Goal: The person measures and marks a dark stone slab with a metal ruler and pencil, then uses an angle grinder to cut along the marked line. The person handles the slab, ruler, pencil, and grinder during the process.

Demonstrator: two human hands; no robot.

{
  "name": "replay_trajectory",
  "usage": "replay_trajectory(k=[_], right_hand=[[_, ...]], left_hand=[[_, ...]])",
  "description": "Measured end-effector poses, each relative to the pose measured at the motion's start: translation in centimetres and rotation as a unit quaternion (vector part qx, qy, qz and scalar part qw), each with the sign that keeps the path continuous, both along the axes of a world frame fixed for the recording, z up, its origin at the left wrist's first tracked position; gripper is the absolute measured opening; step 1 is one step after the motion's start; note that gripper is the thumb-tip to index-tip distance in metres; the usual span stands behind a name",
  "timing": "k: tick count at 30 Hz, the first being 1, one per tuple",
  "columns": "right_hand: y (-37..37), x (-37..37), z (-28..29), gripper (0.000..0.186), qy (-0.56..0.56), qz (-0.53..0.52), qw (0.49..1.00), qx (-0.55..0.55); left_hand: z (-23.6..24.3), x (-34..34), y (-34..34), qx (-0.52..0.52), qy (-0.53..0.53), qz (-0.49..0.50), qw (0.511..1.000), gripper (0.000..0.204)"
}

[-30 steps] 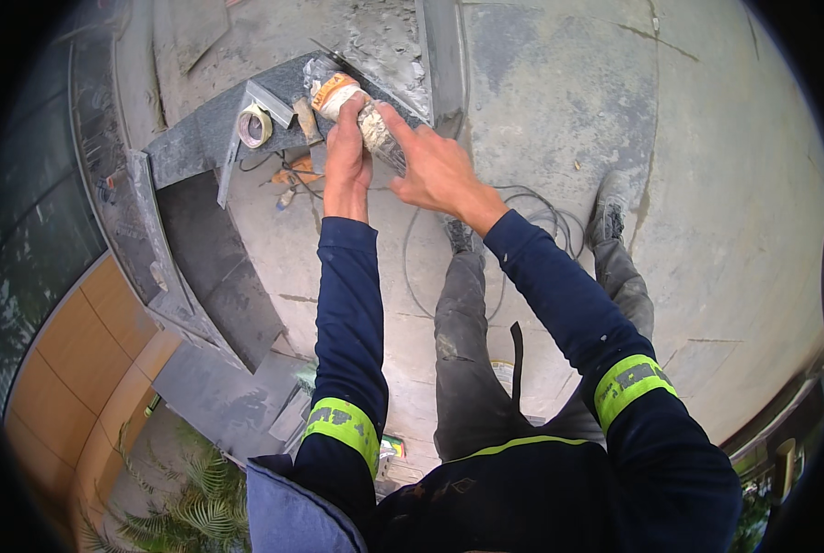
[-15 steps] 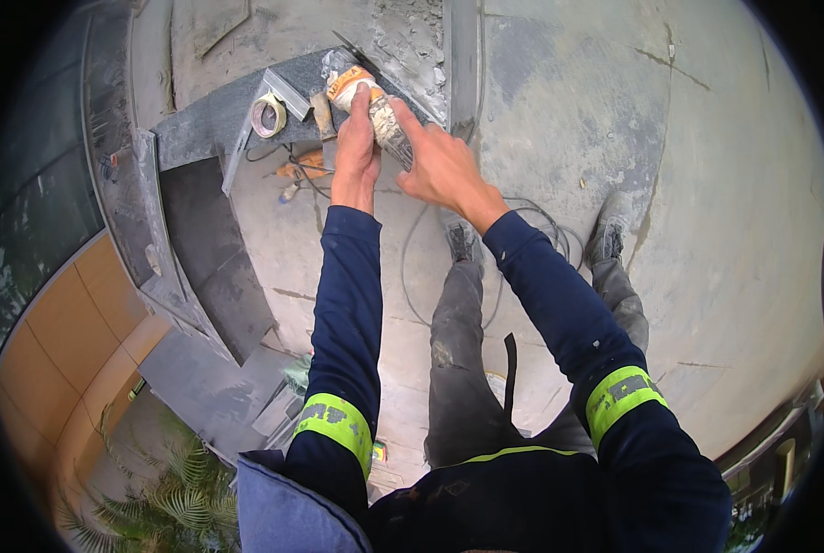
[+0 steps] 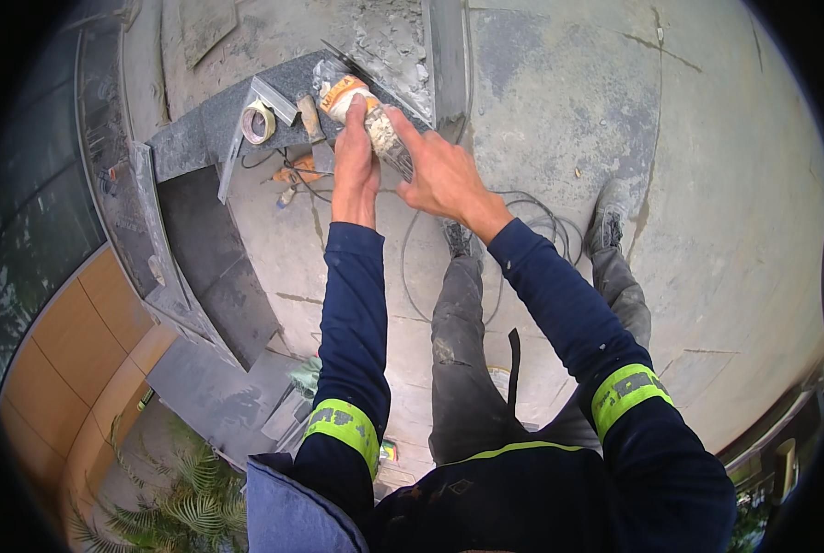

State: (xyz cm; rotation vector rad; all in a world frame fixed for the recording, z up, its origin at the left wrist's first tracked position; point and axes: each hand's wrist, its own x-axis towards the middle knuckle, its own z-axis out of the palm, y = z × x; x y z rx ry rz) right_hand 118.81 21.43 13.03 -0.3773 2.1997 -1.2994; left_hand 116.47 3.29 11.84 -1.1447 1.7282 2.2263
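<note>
Above the dark stone ledge I hold a slim white-and-orange packet (image 3: 343, 90), tilted, with crumpled clear plastic at its far end and crusty, greyish-white lower parts. My left hand (image 3: 356, 166) is closed round its left side, thumb lying along it. My right hand (image 3: 446, 180) grips its lower right side, index finger stretched along it; the other fingers are partly hidden. Left of the packet lies a scraper (image 3: 309, 120) with a tan handle and flat blade. Farther left, a roll of masking tape (image 3: 258, 123) sits against a metal channel piece (image 3: 274, 100).
The dark stone ledge (image 3: 186, 143) curves beneath these things. Below it is an orange tool (image 3: 298, 169) with a dark cable. More cable (image 3: 547, 221) loops on the concrete floor (image 3: 725, 230) around my feet. Rubble (image 3: 389, 46) lies beyond the ledge; a plant (image 3: 200, 493) is lower left.
The view has shifted slightly, so the ledge and its things sit a little farther left. Both hands keep their hold on the packet, with little movement.
</note>
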Motion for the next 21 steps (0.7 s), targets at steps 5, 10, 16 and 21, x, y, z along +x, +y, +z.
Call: replay_trajectory(k=[5,10,16,21], right_hand=[[-0.3,-0.1,-0.1,0.113,0.01,-0.007,1.0,-0.004],[-1.5,-1.1,-0.5,0.117,0.01,-0.009,1.0,0.003],[-1.1,-1.2,-0.1,0.118,0.004,-0.003,1.0,-0.005],[0.2,-0.1,0.4,0.117,-0.008,0.004,1.0,-0.001]], left_hand=[[-0.2,0.1,-0.4,0.014,-0.004,-0.004,1.0,0.056],[-0.9,-1.3,-1.7,0.006,-0.015,0.004,1.0,0.058],[-0.7,-0.7,-1.1,0.016,-0.008,0.016,1.0,0.061],[0.4,0.4,0.5,-0.006,0.001,0.017,1.0,0.06]])
